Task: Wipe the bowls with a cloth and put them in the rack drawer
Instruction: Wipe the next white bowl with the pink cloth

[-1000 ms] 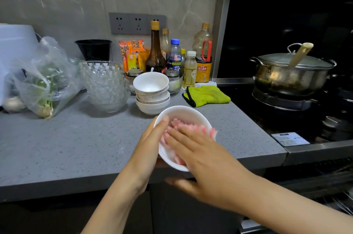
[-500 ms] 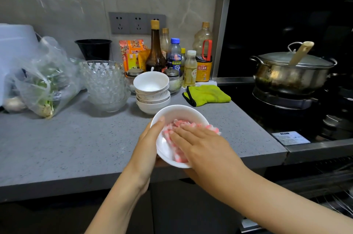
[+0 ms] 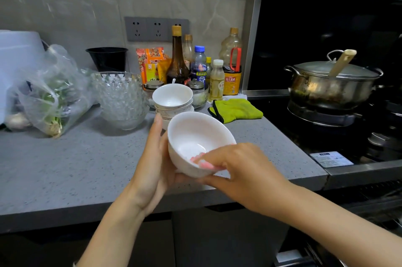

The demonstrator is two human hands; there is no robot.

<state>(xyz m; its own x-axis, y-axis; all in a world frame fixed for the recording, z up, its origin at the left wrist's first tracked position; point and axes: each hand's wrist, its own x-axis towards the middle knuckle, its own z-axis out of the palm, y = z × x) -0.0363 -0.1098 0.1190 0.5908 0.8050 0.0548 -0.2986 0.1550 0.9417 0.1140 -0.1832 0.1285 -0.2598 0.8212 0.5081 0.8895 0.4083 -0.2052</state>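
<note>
Right hand (image 3: pixel 237 168): closed in a pinch on a small pink cloth (image 3: pixel 202 163). The fingers press the cloth against the inside of the near wall of a white ceramic bowl (image 3: pixel 195 134), with the thumb on the outside below the rim.

Left hand (image 3: pixel 152 157): gripping the same bowl from its left side. The palm lies against the wall, one finger stands up past the rim, and the other fingers wrap underneath.

The bowl is in the air, tilted with its mouth toward the camera. It hangs over the near edge of the grey speckled countertop (image 3: pixel 65 168). Its far rim is just in front of a stack of white bowls (image 3: pixel 173 98), which appears to await wiping.

Further out are clear cut-glass bowls (image 3: pixel 120 97) to the far left, a green oven mitt (image 3: pixel 236 110) to the far right, and a lidded steel pot (image 3: pixel 330 83) on the hob beyond. The rack drawer is not in view.

Risks, as judged:
- The bowl has no support beneath it. A hard wiping stroke against a loose left-hand hold could slip the glazed surface free, dropping it on the counter edge or the floor.
- A push away from the body could knock the far rim into the stack.
- The cloth covers only a small patch, so parts of the bowl may go unwiped unless it is turned.
</note>
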